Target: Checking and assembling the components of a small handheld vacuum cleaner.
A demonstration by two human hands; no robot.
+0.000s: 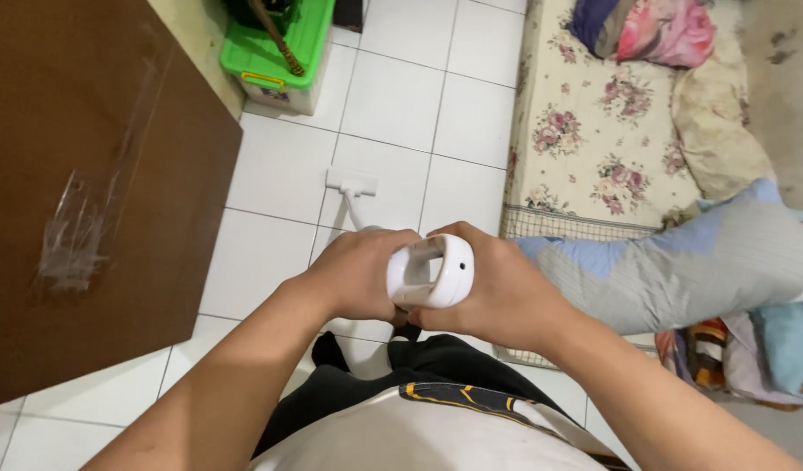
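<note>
Both forearms are bare, with no sleeves, watch or rings showing. Below the left hand [358, 270] and right hand [497, 288] lies a white shirt [419, 436] (its hem edged by a black band with orange marks) above black trousers [375, 384].

Both hands [436, 283] clasped together, forearms converging

We are seeing a glossy white plastic vacuum handle [430, 270], shiny smooth floor tiles [392, 96], a matt brown wooden board [87, 131] and a soft floral cloth mattress [593, 131].
</note>
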